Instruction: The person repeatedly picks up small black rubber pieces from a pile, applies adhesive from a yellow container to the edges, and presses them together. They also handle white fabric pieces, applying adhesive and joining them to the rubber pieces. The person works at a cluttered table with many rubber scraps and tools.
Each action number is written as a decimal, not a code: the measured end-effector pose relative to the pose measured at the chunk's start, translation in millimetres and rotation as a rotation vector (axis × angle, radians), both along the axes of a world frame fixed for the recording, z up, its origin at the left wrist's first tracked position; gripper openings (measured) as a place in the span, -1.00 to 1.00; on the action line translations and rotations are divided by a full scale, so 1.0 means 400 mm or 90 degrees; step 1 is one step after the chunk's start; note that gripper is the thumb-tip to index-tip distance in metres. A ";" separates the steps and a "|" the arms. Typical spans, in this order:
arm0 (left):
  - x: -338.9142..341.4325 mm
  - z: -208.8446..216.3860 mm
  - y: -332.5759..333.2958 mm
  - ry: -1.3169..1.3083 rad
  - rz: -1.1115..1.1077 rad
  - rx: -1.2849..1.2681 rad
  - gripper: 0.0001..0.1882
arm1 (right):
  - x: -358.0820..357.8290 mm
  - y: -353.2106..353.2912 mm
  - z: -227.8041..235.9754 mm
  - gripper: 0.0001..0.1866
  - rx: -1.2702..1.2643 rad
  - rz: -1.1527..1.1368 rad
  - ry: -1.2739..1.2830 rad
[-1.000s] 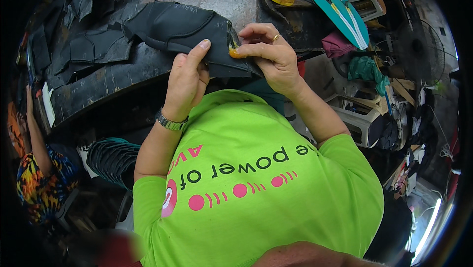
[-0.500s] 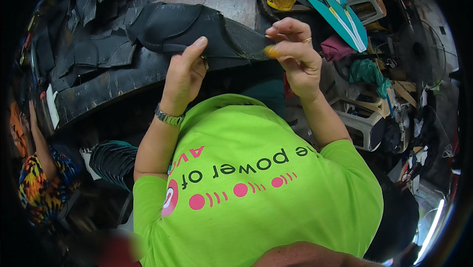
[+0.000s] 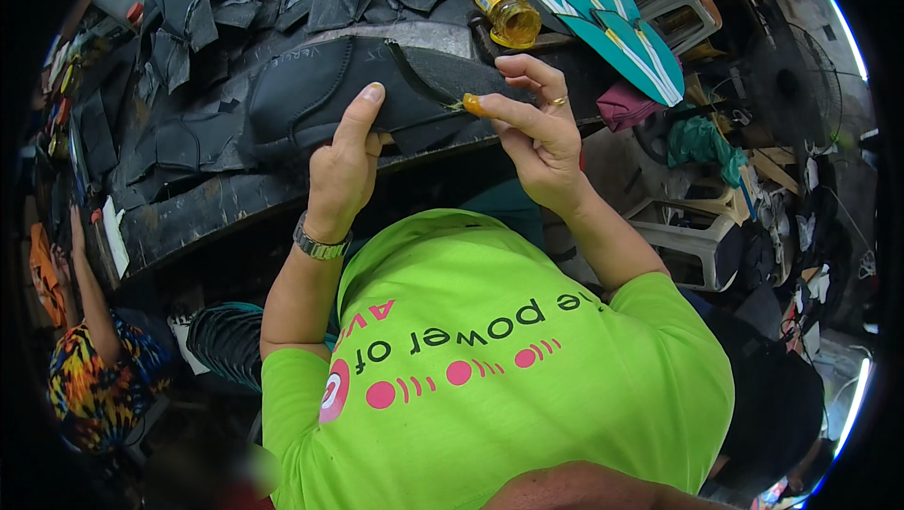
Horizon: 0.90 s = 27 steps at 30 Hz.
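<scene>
A black, leather-like shoe upper (image 3: 315, 86) with stitched seams is raised over the near edge of the workbench. My left hand (image 3: 343, 163) grips its lower edge, thumb on top and fingers hidden underneath. At the upper's right end, a coarser dark grey section shows beyond a torn-looking edge. My right hand (image 3: 543, 141) reaches there with fingers apart, and its index fingertip is coated in a yellow-orange, sticky-looking substance. That fingertip touches the seam, where thin strands show. Behind the right hand, an open jar (image 3: 513, 22) of yellow paste lies tilted on the bench.
Several black cut pieces (image 3: 179, 1) are heaped across the bench (image 3: 221, 213). Teal panels with white strips (image 3: 612, 34) lie at the far right. Beyond the bench are a stool (image 3: 687, 246), a fan (image 3: 791, 96) and green cloth (image 3: 704, 147). Another person's arm (image 3: 92, 307) is at left.
The right index fingertip has moved left along the upper's seam. The left hand still holds the upper. The view has shifted, showing more of the bench's far side.
</scene>
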<state>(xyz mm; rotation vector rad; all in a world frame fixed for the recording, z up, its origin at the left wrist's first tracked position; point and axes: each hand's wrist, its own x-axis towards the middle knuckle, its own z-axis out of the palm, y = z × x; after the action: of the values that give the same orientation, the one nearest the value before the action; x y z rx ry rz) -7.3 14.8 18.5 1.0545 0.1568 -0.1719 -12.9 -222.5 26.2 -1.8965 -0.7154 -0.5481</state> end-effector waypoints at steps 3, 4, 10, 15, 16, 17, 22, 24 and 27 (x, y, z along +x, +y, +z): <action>-0.007 0.018 -0.001 0.050 0.014 -0.055 -0.82 | 0.006 0.000 -0.019 -0.45 -0.024 0.008 -0.022; -0.010 0.021 -0.007 0.053 0.028 -0.066 -0.82 | 0.009 -0.001 -0.025 -0.45 -0.024 0.010 -0.019; -0.003 0.020 -0.017 0.051 0.017 -0.141 -0.80 | 0.022 -0.022 -0.051 -0.46 -0.075 0.003 -0.079; 0.004 -0.003 -0.010 0.006 0.007 -0.145 -0.79 | 0.015 -0.059 -0.031 -0.50 -0.105 -0.001 -0.106; 0.005 -0.006 -0.003 -0.013 -0.014 -0.148 -0.79 | 0.013 -0.069 -0.019 -0.58 -0.076 0.004 -0.098; 0.009 -0.008 0.006 -0.031 -0.036 -0.152 -0.78 | 0.010 -0.073 -0.008 -0.60 -0.015 0.008 -0.075; 0.025 -0.005 0.048 -0.093 -0.204 -0.216 -0.76 | -0.014 -0.073 0.041 -0.63 0.150 0.010 -0.065; 0.013 -0.006 0.037 -0.146 -0.157 -0.187 -0.73 | -0.026 -0.053 0.044 -0.56 0.140 0.019 -0.044; -0.017 -0.007 0.009 -0.165 -0.048 0.162 -0.68 | -0.029 -0.017 0.032 -0.53 0.051 0.007 0.021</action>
<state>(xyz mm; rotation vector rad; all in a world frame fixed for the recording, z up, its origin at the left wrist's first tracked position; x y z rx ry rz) -14.3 18.5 15.5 1.3264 -0.0975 -0.0831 -24.5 -229.3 39.0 -1.8219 -0.6716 -0.5304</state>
